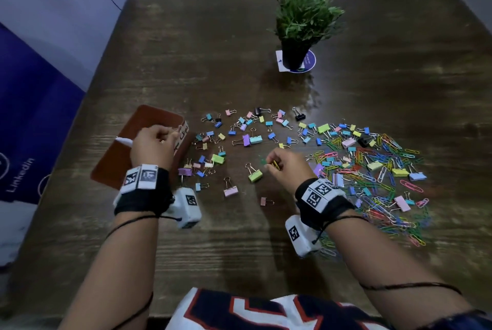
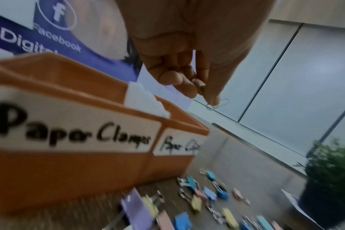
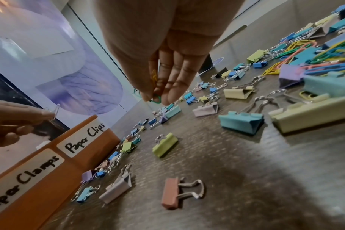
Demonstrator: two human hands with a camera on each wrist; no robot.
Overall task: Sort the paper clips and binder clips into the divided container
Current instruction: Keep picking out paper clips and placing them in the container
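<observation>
Forearms with marker-tagged wrist cameras reach over a dark wood-grain desk [image 1: 239, 36]. The left hand [image 2: 187, 62] pinches a silver wire paper clip [image 2: 217, 104] between thumb and fingertip above the far end of an orange divided plastic container [image 2: 69, 171], whose two compartments carry white labels reading "Paper Clamps" [image 2: 75, 132] and "Paper Clips" [image 3: 85, 138]; the clip hangs near the latter compartment, presumably for dropping there. The right hand [image 3: 167, 70] is held over the middle of the desk, its fingertips grasping a green paper clip [image 3: 156, 99], with a yellow paper clip [image 3: 154, 77] held against the fingers, apparently gathered for the same compartment. Pastel metal binder clips [image 1: 239, 138] lie scattered between the hands and beside the container; a dense heap of coloured paper clips [image 1: 380, 177], mixed with more binder clips, lies at the right. Most items remain unsorted. A small green plant in a black pot [image 1: 303, 23] stands farther back, and a purple printed banner [image 1: 40, 90] borders the desk's left side.
</observation>
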